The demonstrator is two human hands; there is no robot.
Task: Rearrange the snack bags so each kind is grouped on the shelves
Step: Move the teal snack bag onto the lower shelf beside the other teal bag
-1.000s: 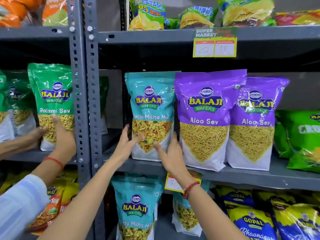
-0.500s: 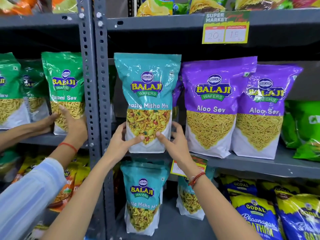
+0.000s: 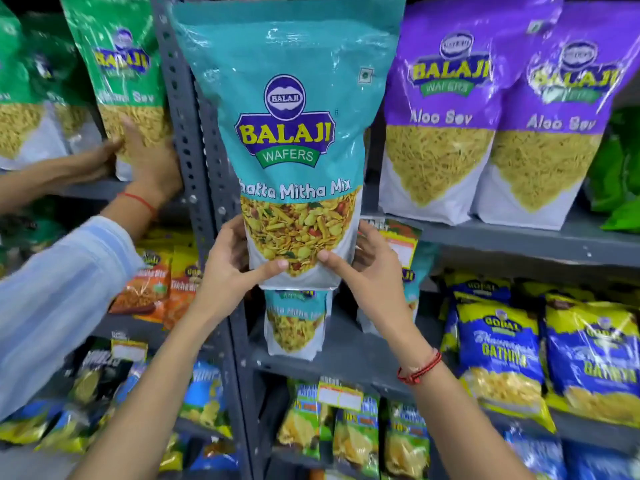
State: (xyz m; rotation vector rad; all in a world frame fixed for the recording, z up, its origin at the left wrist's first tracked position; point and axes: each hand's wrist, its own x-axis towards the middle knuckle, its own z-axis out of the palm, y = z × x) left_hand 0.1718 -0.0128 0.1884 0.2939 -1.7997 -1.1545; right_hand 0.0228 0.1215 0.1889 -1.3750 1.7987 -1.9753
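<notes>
Teal bag (image 3: 294, 140): light, crinkly, slippery film, I judge; I have left hand (image 3: 230, 268) and right hand (image 3: 369, 268) pinching its firmer bottom corners.

The teal bag (image 3: 291, 140) reads "Balaji Wafers", "Mitha Mix"; the purple bags (image 3: 440, 109) read "Aloo Sev".

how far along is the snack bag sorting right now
Done: two purple Aloo Sev bags stand together. In hand: left hand and right hand hold a teal Khatta Mitha Mix bag off the shelf. Left: setting it beside the matching teal bag on the shelf below.
</notes>
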